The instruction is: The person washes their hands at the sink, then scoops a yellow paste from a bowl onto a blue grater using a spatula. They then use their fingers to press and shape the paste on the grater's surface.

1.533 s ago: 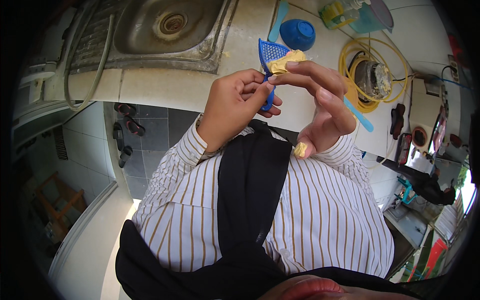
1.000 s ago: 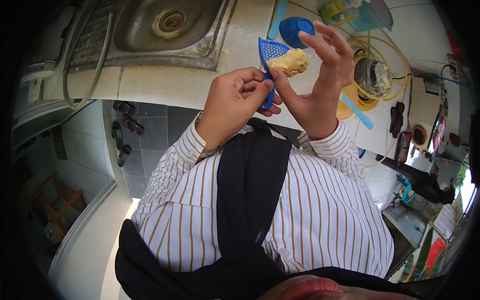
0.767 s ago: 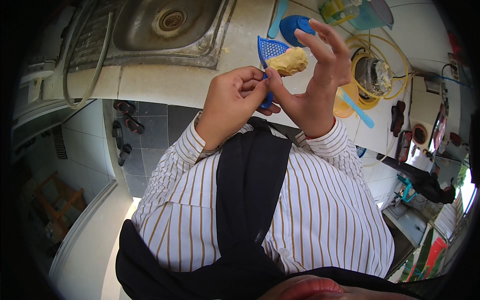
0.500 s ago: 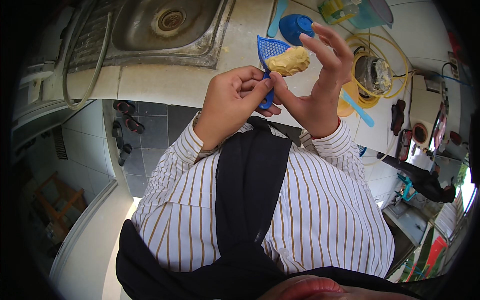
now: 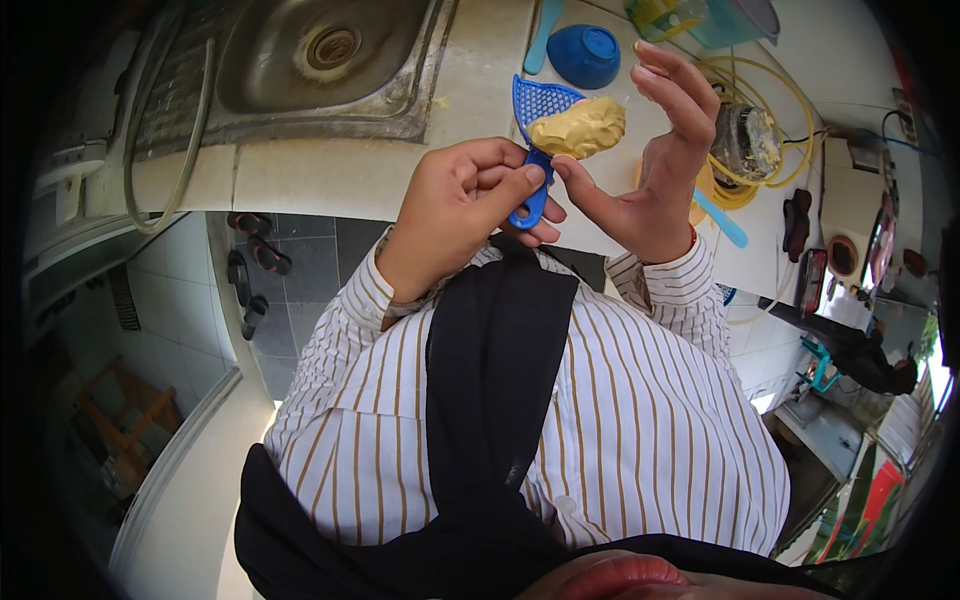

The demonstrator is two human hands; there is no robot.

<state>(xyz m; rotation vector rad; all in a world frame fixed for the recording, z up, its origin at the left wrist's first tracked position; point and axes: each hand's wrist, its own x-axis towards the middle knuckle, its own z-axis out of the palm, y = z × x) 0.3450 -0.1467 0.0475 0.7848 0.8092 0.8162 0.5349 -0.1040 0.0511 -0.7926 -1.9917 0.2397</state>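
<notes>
Above the counter, my left hand (image 5: 465, 195) pinches the short handle of a blue perforated scoop (image 5: 540, 98). A lump of yellowish, dough-like paste (image 5: 580, 128) covers the right part of the scoop's holed head and hangs past its edge. My right hand (image 5: 660, 170) is just right of the paste, fingers raised and spread. Its thumb tip is at the paste's lower edge by the top of the handle; whether it touches cannot be made out. A blue bowl (image 5: 583, 55), bottom up, sits beyond the scoop.
A steel sink (image 5: 330, 50) is set into the tiled counter (image 5: 300, 172) at the far left. Near the bowl lies a light-blue spatula (image 5: 541, 38). To the right are another light-blue utensil (image 5: 722, 215), a coiled yellow hose (image 5: 800, 140) and a smeared container (image 5: 755, 143).
My right hand has shifted slightly right and its thumb has drawn back a little from the scoop's handle. The left hand keeps its hold on the scoop.
</notes>
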